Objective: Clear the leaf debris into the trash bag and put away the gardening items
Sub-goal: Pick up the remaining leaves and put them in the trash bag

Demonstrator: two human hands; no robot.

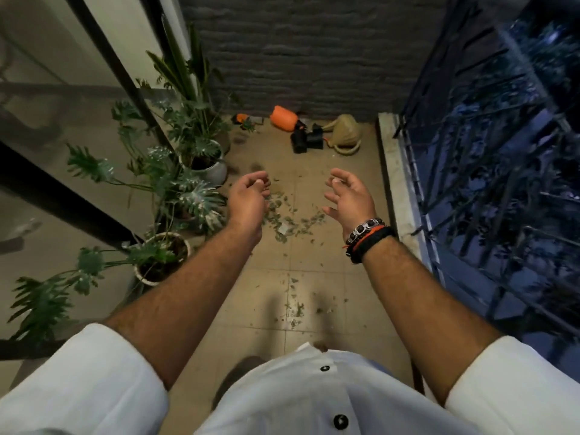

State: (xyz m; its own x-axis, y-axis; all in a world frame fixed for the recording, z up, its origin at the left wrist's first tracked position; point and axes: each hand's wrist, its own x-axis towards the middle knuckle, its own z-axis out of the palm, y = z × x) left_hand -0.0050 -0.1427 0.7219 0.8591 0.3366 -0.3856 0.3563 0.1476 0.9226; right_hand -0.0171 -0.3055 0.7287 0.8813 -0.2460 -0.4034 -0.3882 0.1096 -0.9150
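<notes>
The floor (314, 271) of a narrow balcony runs away from the person, with potted plants (175, 171) along its left edge and a railing (470, 183) on the right. At the far end, against the brick wall (298, 51), lie the gardening items: an orange container (284, 118), some black pieces (306, 141) and a tan woven thing (343, 133). No trash bag can be made out with certainty.

The leaf debris (288, 218) is strewn on the tiles in a loose band lying across the floor, left to right, with a thinner scatter (295, 309) nearer the person's feet.

Both arms reach forward over it. The left hand (249, 196) has its fingers loosely curled with nothing in them; its grip is slack and holds nothing. The right hand (348, 199) has its fingers spread and half bent, likewise released.

The main pile lies below and between the two hands, slightly nearer the left one, whose wrist overlaps the pile's left end in this view. Judging from that, the next move is straight down, the hands closing in from either end of the band.
</notes>
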